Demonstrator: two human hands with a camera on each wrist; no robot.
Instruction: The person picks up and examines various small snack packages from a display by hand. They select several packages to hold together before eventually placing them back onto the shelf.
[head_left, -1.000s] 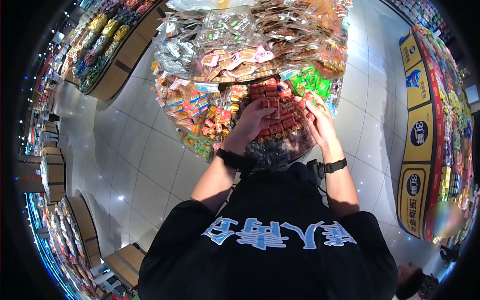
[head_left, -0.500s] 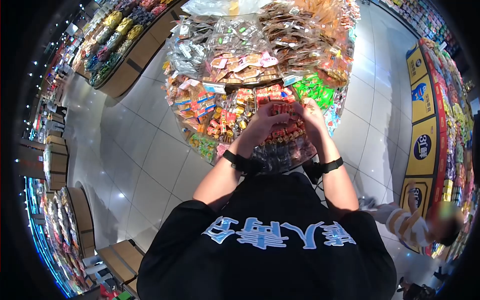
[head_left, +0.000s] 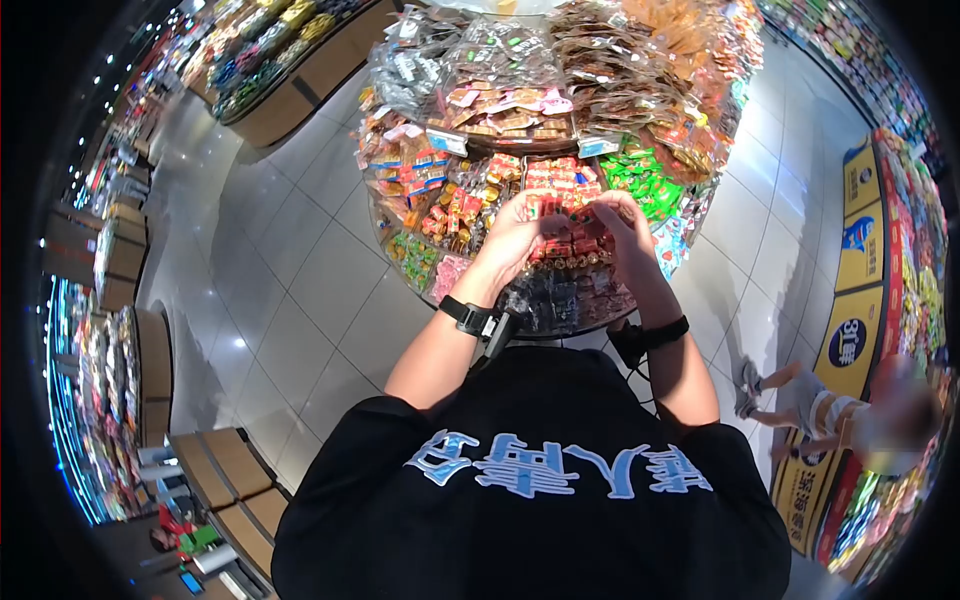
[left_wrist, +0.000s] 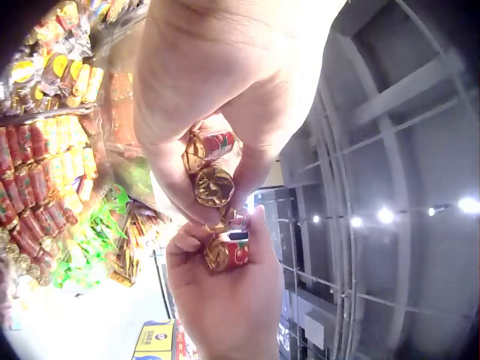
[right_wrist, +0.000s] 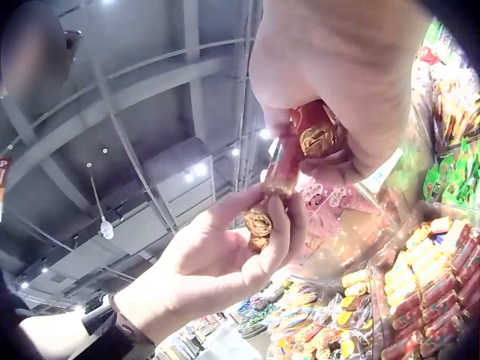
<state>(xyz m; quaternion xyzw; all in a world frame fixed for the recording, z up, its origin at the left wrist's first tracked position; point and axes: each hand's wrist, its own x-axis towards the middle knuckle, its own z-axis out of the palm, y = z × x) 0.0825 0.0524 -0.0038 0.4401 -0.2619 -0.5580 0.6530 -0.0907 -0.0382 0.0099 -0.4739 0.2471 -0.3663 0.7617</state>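
Note:
Over a bin of red roll-shaped candies (head_left: 570, 247), both hands meet close together. My left hand (head_left: 512, 240) holds a few candies with gold foil ends; one gold end (left_wrist: 214, 186) shows between its thumb and fingers in the left wrist view. My right hand (head_left: 632, 240) grips a red candy (right_wrist: 313, 124) with a gold end inside its curled fingers. Another red candy roll (right_wrist: 283, 161) spans the space between the two hands' fingertips in the right wrist view. The palms hide part of what each hand holds.
Around the bin, the round display holds green-wrapped sweets (head_left: 645, 180), mixed candies (head_left: 460, 212) and bagged snacks (head_left: 620, 60). Dark-wrapped pieces (head_left: 560, 300) lie at its near edge. A person (head_left: 830, 405) stands at right beside a yellow-fronted shelf (head_left: 850, 325).
My right hand has come left, so the two hands now meet over the red candies. The head view has shifted, and a person has come into view on the right.

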